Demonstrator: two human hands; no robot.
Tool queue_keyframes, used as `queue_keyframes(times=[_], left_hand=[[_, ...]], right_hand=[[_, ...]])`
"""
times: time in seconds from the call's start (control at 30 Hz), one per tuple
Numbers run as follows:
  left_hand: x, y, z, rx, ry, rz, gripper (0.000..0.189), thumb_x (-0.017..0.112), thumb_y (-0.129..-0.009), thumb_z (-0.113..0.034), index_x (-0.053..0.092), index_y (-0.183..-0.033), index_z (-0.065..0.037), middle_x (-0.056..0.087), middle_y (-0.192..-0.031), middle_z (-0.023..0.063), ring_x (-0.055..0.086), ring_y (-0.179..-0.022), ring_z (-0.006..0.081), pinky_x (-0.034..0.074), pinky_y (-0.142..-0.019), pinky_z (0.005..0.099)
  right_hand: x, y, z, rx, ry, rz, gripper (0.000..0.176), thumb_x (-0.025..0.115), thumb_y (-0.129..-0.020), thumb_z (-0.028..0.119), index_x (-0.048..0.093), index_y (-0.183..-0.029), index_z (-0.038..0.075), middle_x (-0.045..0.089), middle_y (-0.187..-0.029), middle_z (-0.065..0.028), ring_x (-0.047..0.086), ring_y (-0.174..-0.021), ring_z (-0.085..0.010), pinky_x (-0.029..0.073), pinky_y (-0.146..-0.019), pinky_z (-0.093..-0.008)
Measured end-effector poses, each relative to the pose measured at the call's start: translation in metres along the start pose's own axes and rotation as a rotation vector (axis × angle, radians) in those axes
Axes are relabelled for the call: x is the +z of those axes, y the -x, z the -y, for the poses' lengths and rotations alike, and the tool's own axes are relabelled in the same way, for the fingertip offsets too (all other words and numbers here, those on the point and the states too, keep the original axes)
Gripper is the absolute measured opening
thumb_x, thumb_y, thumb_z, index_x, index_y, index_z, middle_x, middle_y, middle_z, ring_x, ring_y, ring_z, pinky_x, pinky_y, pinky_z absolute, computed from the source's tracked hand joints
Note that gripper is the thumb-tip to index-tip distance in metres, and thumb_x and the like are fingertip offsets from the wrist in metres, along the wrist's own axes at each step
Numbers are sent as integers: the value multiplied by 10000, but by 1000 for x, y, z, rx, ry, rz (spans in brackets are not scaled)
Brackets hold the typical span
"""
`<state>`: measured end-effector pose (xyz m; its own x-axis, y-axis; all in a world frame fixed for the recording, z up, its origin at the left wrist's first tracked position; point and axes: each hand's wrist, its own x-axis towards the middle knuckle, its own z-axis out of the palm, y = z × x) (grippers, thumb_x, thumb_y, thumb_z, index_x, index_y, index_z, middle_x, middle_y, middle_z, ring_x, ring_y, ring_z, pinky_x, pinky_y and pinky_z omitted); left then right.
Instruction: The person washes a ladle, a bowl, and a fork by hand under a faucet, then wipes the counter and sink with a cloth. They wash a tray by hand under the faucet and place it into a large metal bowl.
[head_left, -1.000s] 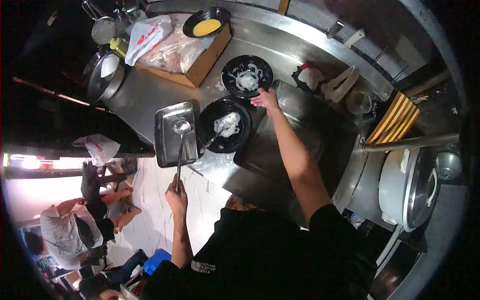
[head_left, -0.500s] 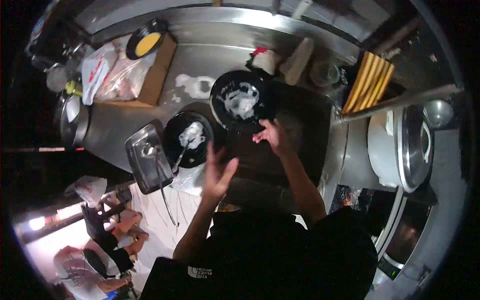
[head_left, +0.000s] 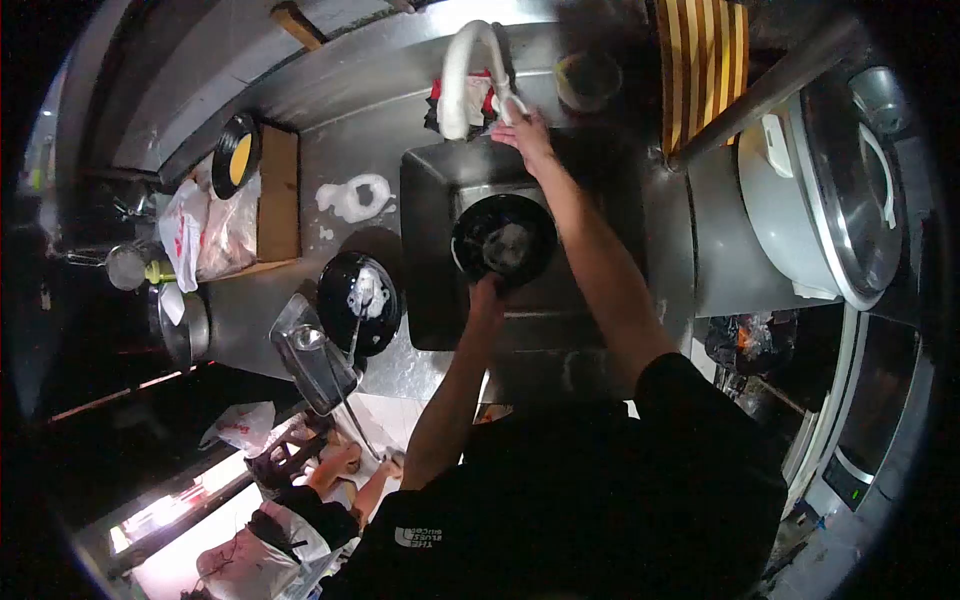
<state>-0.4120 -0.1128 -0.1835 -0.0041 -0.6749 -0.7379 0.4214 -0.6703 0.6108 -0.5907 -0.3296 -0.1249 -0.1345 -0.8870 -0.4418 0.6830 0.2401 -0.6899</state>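
My left hand [head_left: 487, 298] grips the near edge of a round black dish [head_left: 504, 240] with white suds inside, held over the dark sink basin [head_left: 430, 215]. At the back of the sink, my right hand [head_left: 527, 138] touches the base of a white curved faucet [head_left: 457, 85], fingers spread. A second black dish [head_left: 359, 303] stands on the counter left of the basin, with foam and a metal utensil in it. A metal tray [head_left: 313, 355] lies beside that dish, with a long thin handle near it.
At the left, a cardboard box [head_left: 279, 200] holds plastic bags and a black bowl with yellow contents [head_left: 236, 164]. Foam [head_left: 355, 198] lies on the counter. A large lidded white pot [head_left: 785, 210] stands right. A seated person [head_left: 250, 560] is at lower left.
The black dish has moved down over the basin, now in my left hand. My right hand has reached up to the faucet. The view has shifted.
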Motion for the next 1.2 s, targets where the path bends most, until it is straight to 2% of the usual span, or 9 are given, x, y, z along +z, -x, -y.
queue_keyframes(times=[0.07,0.17,0.3,0.43,0.67,0.73,1.03,1.1,1.2], left_hand=[[13,13,-12,-39,100,-94,231,542,-745,-103,561,-959,-17,561,-949,139,549,-822,253,477,-687,392],[15,10,-28,-165,27,-38,269,515,-749,-96,557,-1002,-16,557,-974,146,555,-865,261,478,-767,391],[-6,-25,-22,-173,151,142,314,545,-776,-147,545,-1065,-26,561,-1037,96,563,-931,245,489,-795,419],[-41,-58,-9,-20,-49,330,326,540,-823,-241,537,-1073,-32,572,-1055,98,562,-911,232,474,-784,400],[23,-67,-35,278,-64,-36,458,548,-855,-427,542,-1068,-21,608,-922,80,570,-891,216,481,-765,343],[57,-19,-81,35,282,407,462,540,-878,-419,540,-1086,-7,612,-930,76,586,-841,203,477,-742,321],[49,-49,-90,588,-419,134,351,623,-854,-319,644,-918,26,630,-863,29,536,-792,95,448,-695,272],[51,-35,-108,455,-495,-11,385,654,-830,-326,649,-940,43,634,-895,30,553,-823,100,447,-730,265],[16,-85,-95,136,204,320,529,564,-866,-428,577,-1107,42,626,-1001,41,591,-861,134,485,-744,286]], right_hand=[[-7,-5,-9,-501,841,-126,699,672,-784,341,313,-1303,40,534,-1110,-210,582,-952,-329,479,-791,-392],[-15,12,-5,-809,1009,-232,725,714,-743,253,317,-1304,22,563,-1032,-205,572,-929,-347,444,-815,-395],[-66,77,-41,-635,919,-102,705,733,-735,290,393,-1283,5,533,-1120,-189,539,-1011,-284,411,-896,-370],[-133,94,-99,116,220,344,541,708,-757,215,493,-1207,3,513,-1168,-187,475,-1133,-278,375,-953,-362],[-65,136,-85,-543,1074,109,882,778,-595,330,373,-1307,2,469,-1228,-214,464,-1124,-349,374,-955,-405],[-57,150,-82,-619,1220,99,907,777,-585,333,357,-1320,7,448,-1241,-231,446,-1139,-365,365,-960,-426],[-53,104,-77,-1208,1988,100,662,609,-802,391,390,-1313,31,347,-1355,-246,386,-1224,-364,325,-979,-439],[-52,86,-52,-548,1177,95,534,561,-852,387,489,-1231,17,515,-1217,-213,499,-1129,-296,368,-938,-364],[-57,80,-9,-68,1063,328,352,543,-879,363,583,-1051,59,612,-1064,-54,581,-965,-171,432,-863,-319]])
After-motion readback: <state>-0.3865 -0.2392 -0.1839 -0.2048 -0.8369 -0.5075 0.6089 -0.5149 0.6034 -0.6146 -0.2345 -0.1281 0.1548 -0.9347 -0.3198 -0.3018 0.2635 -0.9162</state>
